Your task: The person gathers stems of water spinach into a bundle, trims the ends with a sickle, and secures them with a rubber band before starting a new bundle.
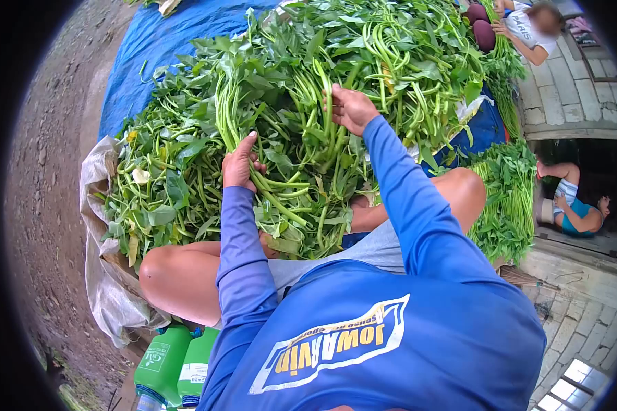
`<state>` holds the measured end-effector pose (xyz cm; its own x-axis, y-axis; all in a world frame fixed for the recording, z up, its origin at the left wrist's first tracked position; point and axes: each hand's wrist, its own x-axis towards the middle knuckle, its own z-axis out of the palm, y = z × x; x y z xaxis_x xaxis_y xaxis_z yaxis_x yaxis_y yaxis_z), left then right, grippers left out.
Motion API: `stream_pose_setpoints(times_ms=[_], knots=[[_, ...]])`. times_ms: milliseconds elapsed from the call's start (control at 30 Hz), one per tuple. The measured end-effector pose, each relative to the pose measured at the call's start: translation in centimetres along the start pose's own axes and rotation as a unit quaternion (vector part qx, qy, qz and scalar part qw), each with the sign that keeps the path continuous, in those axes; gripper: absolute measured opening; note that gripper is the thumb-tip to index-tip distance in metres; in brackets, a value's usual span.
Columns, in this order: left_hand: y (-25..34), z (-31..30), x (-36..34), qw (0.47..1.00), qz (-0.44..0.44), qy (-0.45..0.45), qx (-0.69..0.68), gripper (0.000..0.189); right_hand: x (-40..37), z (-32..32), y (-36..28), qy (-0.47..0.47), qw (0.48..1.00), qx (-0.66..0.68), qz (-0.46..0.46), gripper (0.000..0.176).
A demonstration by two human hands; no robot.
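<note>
In the head view, my left hand [241,163] is closed around a small bunch of leafy green stems [229,109], which look like water spinach. The leaves point away from me, and the cut ends stick out below my fist. My right hand [352,109] pinches a single green stem [328,99] between thumb and fingers, to the right of the bunch. Both hands are over a large heap of the same greens [178,164] spread in front of my crossed legs. Part of the pinched stem is lost among the leaves.
Blue tarp [159,41] and a whitish sack [99,175] lie under the heap. Tied-looking greens [504,205] are piled at right. Green bottles [161,359] stand by my left knee. A person in a white shirt [522,31] and another in teal [577,218] are at right.
</note>
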<state>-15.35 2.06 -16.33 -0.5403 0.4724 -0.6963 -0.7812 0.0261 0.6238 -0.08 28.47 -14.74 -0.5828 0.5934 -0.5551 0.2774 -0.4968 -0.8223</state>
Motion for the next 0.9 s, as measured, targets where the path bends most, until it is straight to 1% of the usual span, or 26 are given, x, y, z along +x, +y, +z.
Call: stream_pose_setpoints(times_ms=[33, 100, 167, 200, 233, 300, 400, 433, 500, 533, 567, 633, 667, 700, 767, 800, 833, 900], knots=[[0.0, 0.2, -0.1, 1.000, -0.005, 0.000, 0.000, 0.035, 0.5, -0.6, -0.7, -0.065, 0.991, 0.107, 0.048, 0.035], [0.1, 0.4, -0.3, 1.000, -0.008, 0.002, -0.006, 0.035, 2.6, -1.7, -0.6, -0.131, 0.975, 0.153, 0.094, 0.033], [0.2, 0.4, -0.5, 1.000, -0.006, 0.005, -0.003, 0.036, 0.6, -0.6, -1.8, -0.168, 0.982, 0.081, 0.030, 0.032], [0.2, 0.4, -0.6, 1.000, -0.005, 0.007, -0.005, 0.036, -0.9, 0.4, -2.4, -0.168, 0.984, 0.048, -0.027, 0.035], [0.3, 0.3, -0.6, 1.000, -0.002, 0.011, -0.008, 0.036, -3.7, 1.8, -4.0, -0.183, 0.982, 0.037, -0.016, 0.036], [0.6, -0.1, -0.7, 1.000, -0.003, -0.009, -0.016, 0.034, -9.0, 3.1, -6.0, -0.229, 0.970, -0.072, -0.039, 0.037], [0.3, 0.0, -0.6, 1.000, 0.003, -0.007, -0.023, 0.033, -13.2, 4.3, -7.0, -0.196, 0.954, -0.216, -0.064, 0.035], [0.3, 0.0, -0.6, 1.000, 0.008, -0.021, -0.015, 0.033, -15.1, 5.0, -7.7, -0.223, 0.947, -0.213, -0.090, 0.033], [0.1, 0.0, -0.9, 1.000, 0.016, -0.016, -0.005, 0.034, -16.0, 4.8, -6.6, -0.288, 0.948, -0.130, -0.021, 0.037], [-0.2, 0.0, -0.7, 1.000, 0.006, -0.019, -0.023, 0.034, -14.1, 3.8, -4.7, -0.258, 0.947, -0.187, -0.031, 0.039], [-0.4, 0.1, -0.5, 1.000, -0.003, -0.004, -0.028, 0.034, -14.3, 3.9, -4.4, -0.242, 0.950, -0.197, -0.026, 0.041], [-0.2, 0.2, -0.9, 1.000, 0.021, -0.016, 0.000, 0.033, -16.9, 3.9, -6.1, -0.267, 0.943, -0.196, -0.032, 0.041], [-0.1, 0.2, -1.2, 1.000, 0.010, -0.022, -0.019, 0.032, -17.6, 4.2, -5.8, -0.258, 0.954, -0.149, -0.044, 0.037], [-0.2, 0.2, -1.4, 0.999, 0.021, -0.030, -0.019, 0.031, -17.3, 3.9, -5.8, -0.250, 0.954, -0.163, -0.025, 0.037], [-0.5, 0.4, -1.4, 0.999, 0.012, -0.018, -0.028, 0.031, -16.3, 2.5, -4.3, -0.213, 0.960, -0.179, -0.042, 0.035], [-0.3, 0.5, -1.5, 0.999, 0.025, -0.029, -0.005, 0.032, -16.0, 1.9, -4.1, -0.246, 0.954, -0.166, -0.038, 0.036], [0.1, 0.8, -1.3, 0.999, 0.034, -0.031, -0.015, 0.032, -16.9, 2.4, -4.2, -0.228, 0.959, -0.164, -0.046, 0.035], [-0.6, 1.0, -2.0, 0.999, 0.028, -0.033, -0.018, 0.033, -15.7, 1.7, -2.7, -0.167, 0.948, -0.263, -0.062, 0.032]])
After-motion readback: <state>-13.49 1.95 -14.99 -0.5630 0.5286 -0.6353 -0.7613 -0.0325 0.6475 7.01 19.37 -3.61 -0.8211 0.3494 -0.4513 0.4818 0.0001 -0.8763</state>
